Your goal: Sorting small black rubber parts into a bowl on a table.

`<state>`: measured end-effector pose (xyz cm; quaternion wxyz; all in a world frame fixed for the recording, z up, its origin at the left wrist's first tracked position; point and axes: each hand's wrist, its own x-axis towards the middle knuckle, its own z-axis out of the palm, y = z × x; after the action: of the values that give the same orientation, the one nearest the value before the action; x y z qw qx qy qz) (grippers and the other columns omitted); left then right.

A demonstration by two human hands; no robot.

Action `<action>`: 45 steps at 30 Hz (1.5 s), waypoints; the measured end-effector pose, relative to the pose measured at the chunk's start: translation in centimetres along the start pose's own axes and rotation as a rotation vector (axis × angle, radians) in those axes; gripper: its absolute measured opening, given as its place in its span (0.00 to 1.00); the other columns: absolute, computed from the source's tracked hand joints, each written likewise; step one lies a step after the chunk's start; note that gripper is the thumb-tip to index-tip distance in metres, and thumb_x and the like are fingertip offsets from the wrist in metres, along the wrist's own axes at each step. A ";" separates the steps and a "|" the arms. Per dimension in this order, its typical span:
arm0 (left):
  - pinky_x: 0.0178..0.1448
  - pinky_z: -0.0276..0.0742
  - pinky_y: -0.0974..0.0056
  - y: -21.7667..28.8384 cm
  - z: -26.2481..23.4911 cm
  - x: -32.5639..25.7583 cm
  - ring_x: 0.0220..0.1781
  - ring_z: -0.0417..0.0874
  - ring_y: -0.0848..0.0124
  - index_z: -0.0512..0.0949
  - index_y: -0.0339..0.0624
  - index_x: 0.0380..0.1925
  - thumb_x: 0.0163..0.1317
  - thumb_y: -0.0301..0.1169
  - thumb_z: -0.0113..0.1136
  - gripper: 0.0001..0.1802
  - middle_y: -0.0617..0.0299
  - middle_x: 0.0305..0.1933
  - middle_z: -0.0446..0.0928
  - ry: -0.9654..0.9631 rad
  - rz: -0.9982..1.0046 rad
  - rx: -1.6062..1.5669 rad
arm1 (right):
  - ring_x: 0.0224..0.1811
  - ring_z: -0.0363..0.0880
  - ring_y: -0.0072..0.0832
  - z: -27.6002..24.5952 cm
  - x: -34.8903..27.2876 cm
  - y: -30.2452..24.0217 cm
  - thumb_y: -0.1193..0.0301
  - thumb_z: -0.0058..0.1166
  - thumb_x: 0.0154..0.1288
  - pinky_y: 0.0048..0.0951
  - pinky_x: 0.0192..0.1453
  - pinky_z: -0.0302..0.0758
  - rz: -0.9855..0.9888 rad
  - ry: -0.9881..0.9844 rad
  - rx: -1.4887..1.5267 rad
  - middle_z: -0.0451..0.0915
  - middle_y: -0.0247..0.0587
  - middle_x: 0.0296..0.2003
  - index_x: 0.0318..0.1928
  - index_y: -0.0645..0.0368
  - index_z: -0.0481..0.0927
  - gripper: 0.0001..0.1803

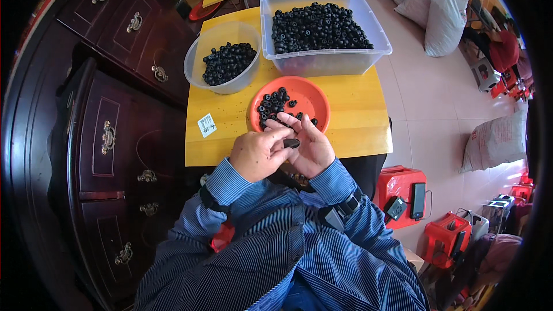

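Note:
My left hand (257, 154) is closed in a pinch on a small black part (292, 143), dark and oblong from this side. Close against it is my right hand (314, 152), palm turned up and fingers stretched apart, under and beside the pinched piece. Both hands are over the near rim of a round orange-red plate (322, 99). Several small black ring-like parts (273, 103) lie on that plate, mostly on its left half; my fingers hide some of them.
On the yellow table (357, 126) stand a clear round tub (192, 71) and a large clear bin (322, 65), both holding black parts. A white label (206, 125) is at left. Dark wooden drawers (115, 138) flank the left; red stools (397, 187), sacks (446, 20) and other people are at right.

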<state>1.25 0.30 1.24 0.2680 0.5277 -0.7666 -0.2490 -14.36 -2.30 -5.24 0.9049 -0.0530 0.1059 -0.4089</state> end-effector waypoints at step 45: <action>0.24 0.65 0.67 -1.0 -1.3 -0.6 0.17 0.68 0.76 0.73 0.38 0.28 0.57 0.38 0.73 0.18 0.62 0.16 0.70 0.125 -0.007 -0.119 | 0.39 0.80 0.19 0.5 -0.6 1.4 0.67 0.51 0.75 0.24 0.47 0.80 -0.160 0.028 -0.303 0.80 0.32 0.40 0.45 0.56 0.76 0.07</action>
<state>2.97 0.47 1.46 0.3455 0.5279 -0.7304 -0.2616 -13.57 -0.90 -4.94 0.8495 -0.1915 0.1744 -0.4595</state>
